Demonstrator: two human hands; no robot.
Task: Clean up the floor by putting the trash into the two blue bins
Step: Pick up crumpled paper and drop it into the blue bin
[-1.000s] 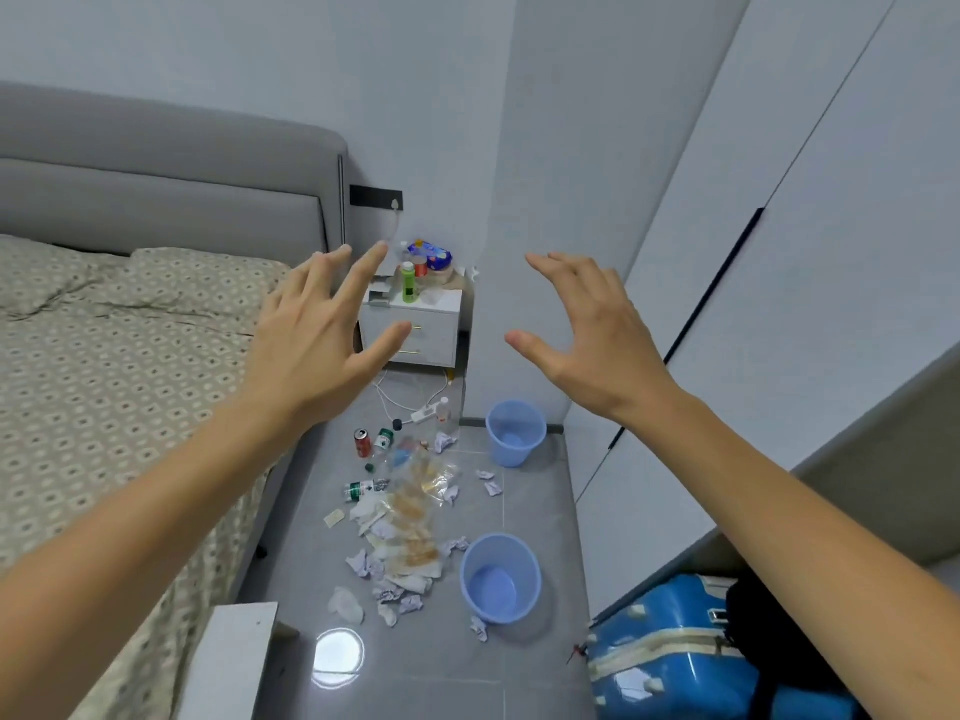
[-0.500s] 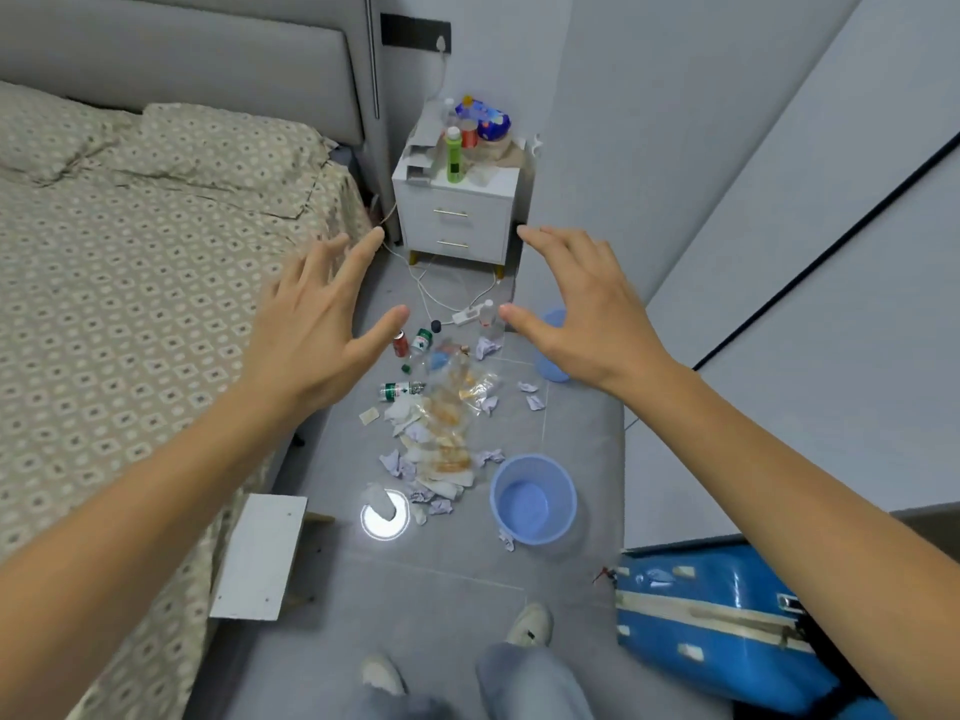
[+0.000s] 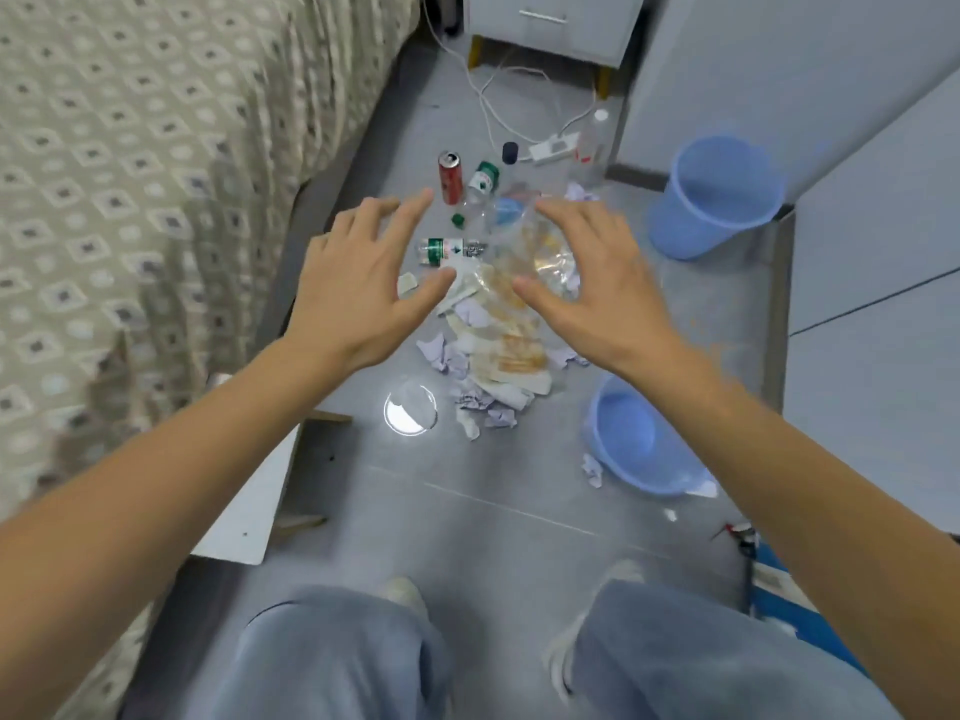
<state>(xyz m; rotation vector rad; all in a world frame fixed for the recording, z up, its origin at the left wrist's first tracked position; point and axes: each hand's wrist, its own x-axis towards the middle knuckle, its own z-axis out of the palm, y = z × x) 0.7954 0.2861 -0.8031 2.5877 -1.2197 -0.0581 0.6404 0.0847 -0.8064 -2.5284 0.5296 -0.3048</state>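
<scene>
Trash lies heaped on the grey floor ahead of me: a greasy clear plastic bag (image 3: 514, 298), crumpled tissues (image 3: 483, 407), a red can (image 3: 451, 177), a green-labelled bottle (image 3: 451, 250) lying flat and another green-labelled bottle (image 3: 483, 181). One blue bin (image 3: 714, 200) stands far right by the wall. The second blue bin (image 3: 631, 441) sits nearer, partly hidden behind my right forearm. My left hand (image 3: 358, 280) and my right hand (image 3: 592, 278) hover above the heap with fingers spread, holding nothing.
The bed (image 3: 156, 174) runs along the left. A white nightstand (image 3: 550, 18) stands at the far end with a white power strip (image 3: 553, 148) and cable on the floor. A clear bottle (image 3: 592, 142) stands by the wall. My knees fill the bottom; a blue suitcase (image 3: 779, 589) is at right.
The view has tilted down and moved closer to the heap. Both hands have dropped lower over the trash and stay spread and empty.
</scene>
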